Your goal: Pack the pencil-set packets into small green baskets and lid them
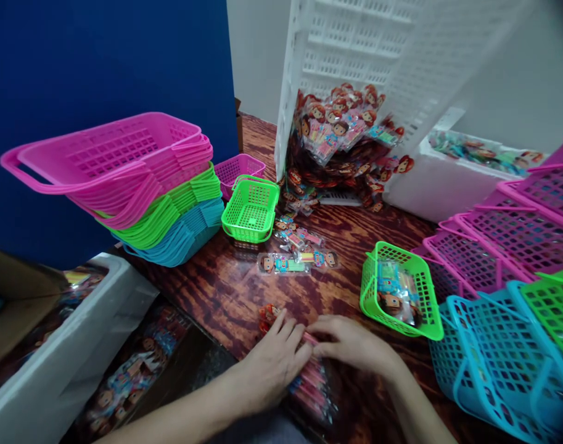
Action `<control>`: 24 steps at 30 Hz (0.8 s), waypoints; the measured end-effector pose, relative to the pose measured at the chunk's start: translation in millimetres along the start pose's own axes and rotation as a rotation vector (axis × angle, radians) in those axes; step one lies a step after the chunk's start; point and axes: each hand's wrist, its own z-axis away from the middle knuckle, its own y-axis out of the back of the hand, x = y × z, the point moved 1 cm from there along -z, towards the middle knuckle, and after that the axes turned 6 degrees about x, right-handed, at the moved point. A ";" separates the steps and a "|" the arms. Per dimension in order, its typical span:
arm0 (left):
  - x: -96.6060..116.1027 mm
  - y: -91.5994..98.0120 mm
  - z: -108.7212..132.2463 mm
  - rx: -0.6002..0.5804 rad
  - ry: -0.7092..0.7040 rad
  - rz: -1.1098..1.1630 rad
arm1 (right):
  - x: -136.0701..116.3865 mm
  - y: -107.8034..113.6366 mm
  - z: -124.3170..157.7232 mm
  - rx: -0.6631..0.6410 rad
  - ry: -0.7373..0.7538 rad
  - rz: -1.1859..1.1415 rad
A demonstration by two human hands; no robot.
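Note:
A bundle of clear-bagged cartoon doll packs lies at the table's near edge, its red-haired heads showing past my fingertips and its pink bodies toward me. My left hand rests on the bundle's left side, fingers closed over it. From the right, my right hand grips the same bundle, fingertips close to my left thumb. Beyond my hands, several loose bagged doll packs lie flat on the table. A green basket with bagged packs inside stands to the right of my right hand.
Nested pink, green and blue baskets are stacked at the left. A small green basket stands beside them. A white crate on its side spills doll packs behind. Filled pink and blue baskets crowd the right. A foam box stands lower left.

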 end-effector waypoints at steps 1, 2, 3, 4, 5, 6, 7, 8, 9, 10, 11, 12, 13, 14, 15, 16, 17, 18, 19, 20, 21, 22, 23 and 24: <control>-0.1 0.3 -0.7 -0.010 0.023 0.019 | 2.5 11.0 -10.3 0.003 -0.005 -0.033; 0.1 0.0 -1.6 -0.020 0.051 0.039 | 5.7 21.7 -23.2 0.072 -0.028 -0.041; 0.7 -0.8 -2.7 -0.032 0.073 0.057 | 9.7 31.7 -38.0 0.206 -0.086 0.007; 1.6 -1.9 -3.9 -0.042 0.090 0.065 | 14.1 39.6 -53.6 0.337 -0.188 0.095; 2.5 -3.1 -4.9 -0.049 0.099 0.060 | 18.0 44.9 -69.4 0.422 -0.267 0.152; 3.5 -4.3 -5.8 -0.051 0.101 0.044 | 21.5 47.8 -84.4 0.481 -0.332 0.195; 4.3 -5.2 -6.5 -0.049 0.098 0.024 | 24.4 48.3 -97.7 0.520 -0.389 0.230; 5.0 -6.1 -6.8 -0.044 0.092 0.006 | 26.5 46.9 -108.7 0.542 -0.427 0.254; 5.4 -6.9 -6.8 -0.041 0.086 -0.006 | 28.0 44.0 -116.8 0.559 -0.456 0.278; 5.6 -7.8 -6.5 -0.037 0.082 -0.010 | 29.1 40.0 -121.7 0.572 -0.473 0.304; 5.7 -9.0 -5.9 -0.035 0.085 -0.009 | 29.9 35.5 -123.4 0.583 -0.481 0.329; 5.5 -10.6 -5.3 -0.033 0.091 -0.005 | 30.9 30.8 -122.2 0.594 -0.479 0.353; 5.3 -12.6 -4.6 -0.031 0.099 -0.002 | 32.2 26.3 -118.6 0.606 -0.471 0.377; 4.9 -14.7 -4.1 -0.027 0.108 0.001 | 34.1 22.2 -113.0 0.619 -0.459 0.398; 4.6 -16.9 -3.9 -0.020 0.113 0.002 | 36.7 18.5 -106.1 0.631 -0.444 0.416; 4.2 -18.8 -3.9 -0.016 0.114 0.005 | 40.2 15.4 -98.7 0.644 -0.430 0.431; 3.9 -20.4 -4.1 -0.013 0.112 0.010 | 44.4 12.7 -91.3 0.656 -0.419 0.443; 3.5 -21.3 -4.6 -0.013 0.108 0.015 | 49.2 10.5 -84.5 0.663 -0.410 0.456; 3.1 -21.7 -5.1 -0.015 0.108 0.021 | 54.0 8.8 -78.7 0.678 -0.398 0.455; 2.8 -21.5 -5.6 -0.019 0.107 0.028 | 58.6 7.7 -74.0 0.705 -0.385 0.427; 2.6 -21.1 -5.8 -0.025 0.105 0.035 | 62.4 7.3 -70.7 0.750 -0.376 0.371; 2.5 -20.6 -5.8 -0.028 0.102 0.041 | 64.8 7.7 -68.7 0.811 -0.369 0.293; 2.6 -20.1 -5.5 -0.029 0.098 0.046 | 65.4 8.9 -68.4 0.880 -0.358 0.205; 2.8 -20.0 -5.1 -0.026 0.096 0.050 | 63.6 10.8 -69.7 0.943 -0.335 0.125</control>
